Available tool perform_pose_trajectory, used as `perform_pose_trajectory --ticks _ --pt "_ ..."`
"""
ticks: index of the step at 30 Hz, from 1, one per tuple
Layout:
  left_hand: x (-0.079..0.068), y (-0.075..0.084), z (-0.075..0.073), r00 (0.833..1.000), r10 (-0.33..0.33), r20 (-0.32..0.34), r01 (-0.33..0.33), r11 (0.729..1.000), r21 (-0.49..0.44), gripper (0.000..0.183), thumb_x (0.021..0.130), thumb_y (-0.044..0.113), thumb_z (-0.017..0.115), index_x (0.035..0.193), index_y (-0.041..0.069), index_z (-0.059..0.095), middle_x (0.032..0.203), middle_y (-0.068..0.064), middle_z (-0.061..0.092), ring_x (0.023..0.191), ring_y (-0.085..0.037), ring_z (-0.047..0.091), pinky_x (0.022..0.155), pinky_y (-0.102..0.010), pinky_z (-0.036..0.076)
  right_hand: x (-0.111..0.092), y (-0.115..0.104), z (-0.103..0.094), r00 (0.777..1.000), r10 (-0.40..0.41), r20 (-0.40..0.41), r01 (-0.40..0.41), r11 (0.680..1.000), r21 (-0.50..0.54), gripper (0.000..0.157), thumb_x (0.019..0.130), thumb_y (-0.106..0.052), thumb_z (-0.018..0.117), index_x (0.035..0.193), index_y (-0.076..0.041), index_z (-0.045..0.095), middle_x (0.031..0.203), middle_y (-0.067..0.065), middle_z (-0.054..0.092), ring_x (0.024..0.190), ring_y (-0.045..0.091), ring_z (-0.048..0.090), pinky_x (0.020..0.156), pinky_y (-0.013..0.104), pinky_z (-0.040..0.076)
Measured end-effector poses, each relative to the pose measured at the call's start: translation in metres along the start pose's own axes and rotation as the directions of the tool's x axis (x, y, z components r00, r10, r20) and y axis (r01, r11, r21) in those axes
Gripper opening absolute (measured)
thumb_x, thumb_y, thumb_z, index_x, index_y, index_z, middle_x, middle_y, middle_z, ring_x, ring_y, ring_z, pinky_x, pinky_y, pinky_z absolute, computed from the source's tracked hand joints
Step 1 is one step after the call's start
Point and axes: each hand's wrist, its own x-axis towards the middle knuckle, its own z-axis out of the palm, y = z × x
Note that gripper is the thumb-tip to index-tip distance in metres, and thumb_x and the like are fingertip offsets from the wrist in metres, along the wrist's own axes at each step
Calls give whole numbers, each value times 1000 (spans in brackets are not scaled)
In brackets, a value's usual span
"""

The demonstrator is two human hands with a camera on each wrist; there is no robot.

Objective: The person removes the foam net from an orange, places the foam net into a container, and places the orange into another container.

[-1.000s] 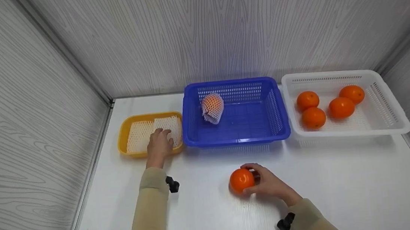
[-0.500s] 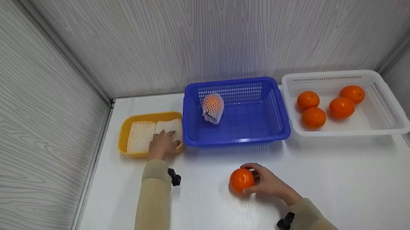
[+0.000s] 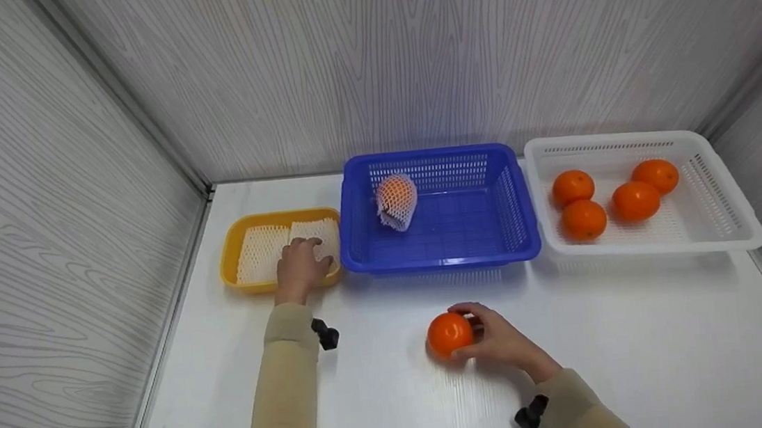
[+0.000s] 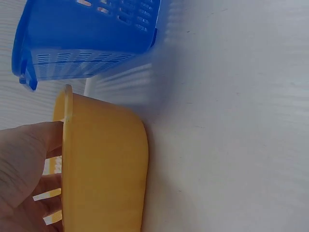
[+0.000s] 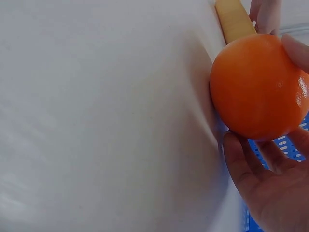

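Observation:
In the head view, my left hand (image 3: 302, 267) is over the right part of a small yellow tray (image 3: 228, 257) and its white foam net sleeves (image 3: 260, 253). Its thumb and fingers stand apart; in the left wrist view they reach behind the yellow rim, where the fingertips are hidden. My right hand (image 3: 502, 342) grips an orange (image 3: 449, 334) on the white table, thumb on one side and curled fingers on the other. The right wrist view shows the orange (image 5: 258, 87) close up between thumb and fingers.
A blue basket (image 3: 441, 263) stands right of the yellow tray, with one orange in a foam net (image 3: 396, 198) inside. Farther right, a white basket (image 3: 650, 247) holds several bare oranges (image 3: 635, 200). Grey wood-grain panels (image 3: 366, 61) enclose the table at the back and sides.
My left hand has shifted slightly right over the foam sleeves, its fingers dipping and then lifting a little. The right hand and its orange have stayed in place.

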Motion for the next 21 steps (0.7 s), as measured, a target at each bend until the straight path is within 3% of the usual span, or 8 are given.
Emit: perform_pose_trajectory --ticks 13,21 --pt "-25 6 -12 990 56 -133 -67 994 -81 41 95 29 65 127 4 64 130 -18 57 121 -38 53 97 -54 42 -1 -12 -10 999 -24 -21 25 999 48 72 74 -6 85 136 0 50 134 16 50 108 34 56 93 46 50" --pt "-44 24 -15 959 151 -239 -180 978 -105 37 93 27 69 123 4 67 126 -17 61 116 -35 57 95 -49 47 0 -14 -26 997 -49 -62 53 996 68 71 75 -5 83 138 1 49 133 18 50 109 35 55 95 54 46"
